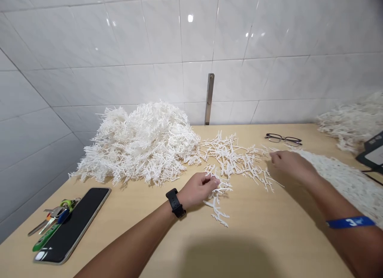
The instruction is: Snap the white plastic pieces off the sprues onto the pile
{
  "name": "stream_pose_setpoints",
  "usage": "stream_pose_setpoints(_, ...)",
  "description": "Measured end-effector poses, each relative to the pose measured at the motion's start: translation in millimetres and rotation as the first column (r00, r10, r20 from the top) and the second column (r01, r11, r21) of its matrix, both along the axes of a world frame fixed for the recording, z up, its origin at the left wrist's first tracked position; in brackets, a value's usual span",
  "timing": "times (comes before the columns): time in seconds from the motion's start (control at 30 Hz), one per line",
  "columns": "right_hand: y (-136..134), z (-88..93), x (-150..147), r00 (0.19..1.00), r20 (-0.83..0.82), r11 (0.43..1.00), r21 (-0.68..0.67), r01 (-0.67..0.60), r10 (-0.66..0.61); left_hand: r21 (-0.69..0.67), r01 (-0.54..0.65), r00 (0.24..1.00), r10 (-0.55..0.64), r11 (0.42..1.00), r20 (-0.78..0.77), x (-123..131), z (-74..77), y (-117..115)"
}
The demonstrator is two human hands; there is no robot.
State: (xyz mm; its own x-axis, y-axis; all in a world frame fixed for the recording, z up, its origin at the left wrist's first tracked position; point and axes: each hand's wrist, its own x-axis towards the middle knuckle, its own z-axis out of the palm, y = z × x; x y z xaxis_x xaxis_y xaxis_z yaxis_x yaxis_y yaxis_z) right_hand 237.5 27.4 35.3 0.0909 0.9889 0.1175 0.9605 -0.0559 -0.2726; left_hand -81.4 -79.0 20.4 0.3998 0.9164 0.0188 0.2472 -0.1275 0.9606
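My left hand (198, 189), with a black watch on the wrist, is closed in a pinch on a white branched plastic sprig (218, 202) that lies on the wooden table (254, 238). My right hand (289, 163), a blue band on its forearm, reaches to the right edge of the loose scattered sprigs (236, 158); its fingers are curled and touch the white pieces there, and what they grip is hidden. A big heap of the same white sprigs (140, 144) stands at the back left.
A black phone (73, 224) and a bunch of keys (52, 222) lie at the front left. Black glasses (283, 139) rest near the tiled wall. More white material (344, 174) spreads along the right, with another heap (353, 122) and a dark device (374, 152) behind.
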Motion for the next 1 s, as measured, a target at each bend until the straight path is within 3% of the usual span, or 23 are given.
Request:
stream_pose_setpoints(0.1, 11, -4.4, 31, 0.978, 0.167, 0.992, -0.015, 0.128, -0.123, -0.002, -0.045, 0.999, 0.045, 0.999, 0.012, 2, -2.9, 0)
stream_pose_setpoints(0.2, 6, 0.3, 24, 0.972, 0.210, 0.981, 0.182, 0.067, -0.106, -0.012, -0.046, 0.999, 0.046, 0.999, 0.017, 4, -5.2, -2)
stream_pose_setpoints(0.27, -10, 7.4, -6, 0.993, 0.084, 0.974, 0.202, -0.101, 0.086, -0.029, -0.055, 0.998, 0.055, 0.998, 0.023, 5, -5.6, -3)
stream_pose_setpoints(0.3, -21, 11.0, -25, 0.980, -0.039, 0.972, 0.143, -0.186, 0.193, -0.036, -0.058, 0.998, 0.059, 0.998, 0.029, 5, -5.4, -3)
stream_pose_setpoints(0.33, -32, 14.1, -45, 0.924, -0.168, 0.939, 0.057, -0.340, 0.345, -0.040, -0.060, 0.997, 0.061, 0.997, 0.036, 5, -5.0, -3)
stream_pose_setpoints(0.4, -53, 17.3, -83, 0.753, -0.345, 0.790, -0.051, -0.611, 0.560, -0.029, -0.057, 0.997, 0.058, 0.998, 0.043, 5, -4.5, -3)
stream_pose_setpoints(0.43, -61, 17.2, -98, 0.705, -0.367, 0.741, -0.059, -0.669, 0.607, -0.015, -0.055, 0.998, 0.055, 0.998, 0.038, 5, -4.5, -3)
stream_pose_setpoints(0.5, -70, 13.9, -119, 0.667, -0.328, 0.700, -0.022, -0.714, 0.669, 0.020, -0.051, 0.999, 0.051, 0.999, 0.006, 5, -5.4, -3)
stream_pose_setpoints(0.67, -70, -2.5, -129, 0.565, -0.315, 0.612, 0.069, -0.788, 0.763, 0.065, -0.050, 0.997, 0.054, 0.997, -0.051, 2, -10.6, 0)
stream_pose_setpoints(0.87, -63, -9.5, -124, 0.676, -0.377, 0.766, 0.185, -0.615, 0.634, 0.199, -0.059, 0.988, 0.085, 0.978, -0.126, 5, -4.1, -5)
stream_pose_setpoints(0.93, -52, -5.0, -110, 0.740, -0.440, 0.861, 0.241, -0.447, 0.508, 0.246, -0.018, 0.990, 0.053, 0.969, -0.134, 5, 1.4, -8)
stream_pose_setpoints(1.0, -38, 1.4, -85, 0.831, -0.463, 0.943, 0.263, -0.202, 0.307, 0.272, 0.023, 0.991, 0.015, 0.962, -0.136, 3, 4.8, -9)
